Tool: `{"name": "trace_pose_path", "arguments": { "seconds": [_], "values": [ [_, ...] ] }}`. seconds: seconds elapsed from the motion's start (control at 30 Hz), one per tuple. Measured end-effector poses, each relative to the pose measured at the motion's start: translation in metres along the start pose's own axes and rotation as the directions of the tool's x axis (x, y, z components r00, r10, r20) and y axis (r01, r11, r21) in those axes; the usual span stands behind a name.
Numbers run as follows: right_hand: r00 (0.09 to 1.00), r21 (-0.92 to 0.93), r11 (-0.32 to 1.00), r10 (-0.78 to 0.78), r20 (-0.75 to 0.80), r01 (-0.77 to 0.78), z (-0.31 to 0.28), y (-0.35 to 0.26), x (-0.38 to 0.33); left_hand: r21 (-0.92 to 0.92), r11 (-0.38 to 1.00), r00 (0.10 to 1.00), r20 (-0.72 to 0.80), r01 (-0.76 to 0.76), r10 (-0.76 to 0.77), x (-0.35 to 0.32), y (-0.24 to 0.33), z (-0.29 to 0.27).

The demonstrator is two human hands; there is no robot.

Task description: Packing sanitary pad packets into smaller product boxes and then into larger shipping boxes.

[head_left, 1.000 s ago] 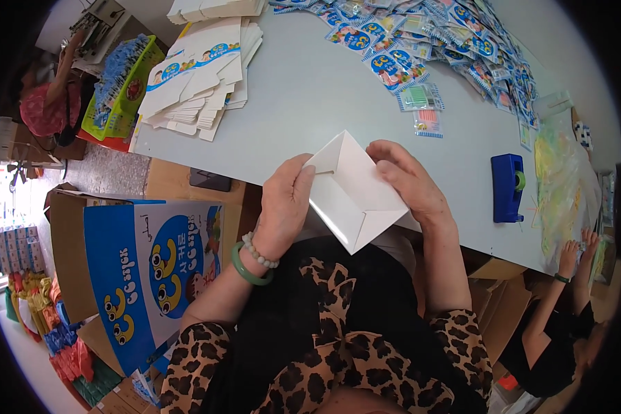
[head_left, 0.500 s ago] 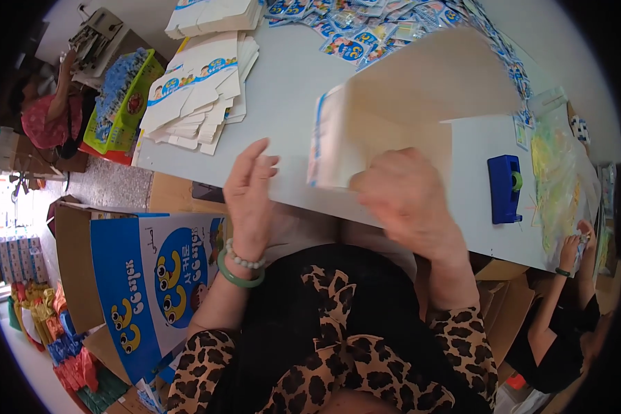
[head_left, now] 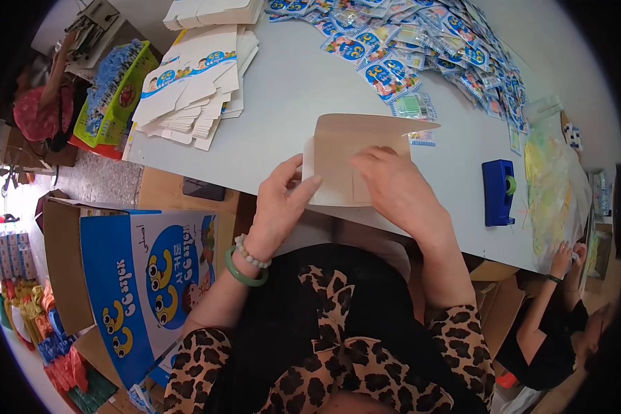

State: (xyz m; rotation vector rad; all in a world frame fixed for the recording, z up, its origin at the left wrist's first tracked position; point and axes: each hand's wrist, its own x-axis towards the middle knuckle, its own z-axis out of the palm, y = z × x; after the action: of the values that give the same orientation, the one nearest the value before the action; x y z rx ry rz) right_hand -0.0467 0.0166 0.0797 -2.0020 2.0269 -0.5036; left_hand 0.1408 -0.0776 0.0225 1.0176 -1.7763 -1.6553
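Note:
An unfolded white carton [head_left: 334, 148] with a plain greyish-beige inside stands near the table's front edge, its mouth toward me and one flap raised at the back. My left hand [head_left: 281, 207], with a bead bracelet and a green bangle, is beside the carton's left wall, thumb and fingers apart. My right hand [head_left: 403, 193] reaches over the carton's right part. Its fingers are bent together at the inner panels, and what lies under the fingertips is partly hidden.
Flat white cartons [head_left: 186, 96] lie stacked at the left. Several small printed sachets [head_left: 428, 41] heap across the back. A blue tape dispenser [head_left: 498, 193] and a clear plastic bag [head_left: 555, 186] are at the right. A large blue-and-white box [head_left: 145, 276] stands lower left. Two people work nearby.
The carton has come down from a blurred, tilted position and now faces me by the table edge. My left hand has moved right to its side; my right hand's fingers have gone inside.

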Motion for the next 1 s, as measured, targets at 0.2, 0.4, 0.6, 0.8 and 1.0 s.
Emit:
{"name": "trace_pose_path", "arguments": {
  "seconds": [0.2, 0.4, 0.6, 0.8, 1.0],
  "values": [
    [0.904, -0.067, 0.997, 0.057, 0.425, -0.032, 0.01, -0.006, 0.027, 0.353, 0.935, 1.0, 0.019, -0.021, 0.015, -0.003, 0.031, 0.002],
    [0.977, 0.105, 0.979, -0.158, -0.146, 0.174, -0.007, -0.028, 0.005, 0.608, 0.792, 0.957, -0.189, -0.062, 0.221, 0.016, 0.031, -0.016],
    [0.926, 0.22, 0.974, 0.034, -0.376, 0.054, 0.0, 0.024, -0.018, 0.888, 0.456, 0.891, -0.26, 0.069, 0.371, 0.044, 0.015, -0.062],
    [0.862, 0.065, 0.963, 0.264, -0.432, -0.263, 0.038, 0.112, 0.003, 0.924, 0.323, 0.902, -0.306, 0.204, 0.304, 0.044, 0.031, -0.093],
    [0.893, -0.095, 0.955, 0.223, -0.39, -0.28, 0.022, 0.217, 0.036, 0.826, 0.552, 0.888, -0.335, 0.116, 0.316, 0.061, 0.033, -0.073]
  ]
}}
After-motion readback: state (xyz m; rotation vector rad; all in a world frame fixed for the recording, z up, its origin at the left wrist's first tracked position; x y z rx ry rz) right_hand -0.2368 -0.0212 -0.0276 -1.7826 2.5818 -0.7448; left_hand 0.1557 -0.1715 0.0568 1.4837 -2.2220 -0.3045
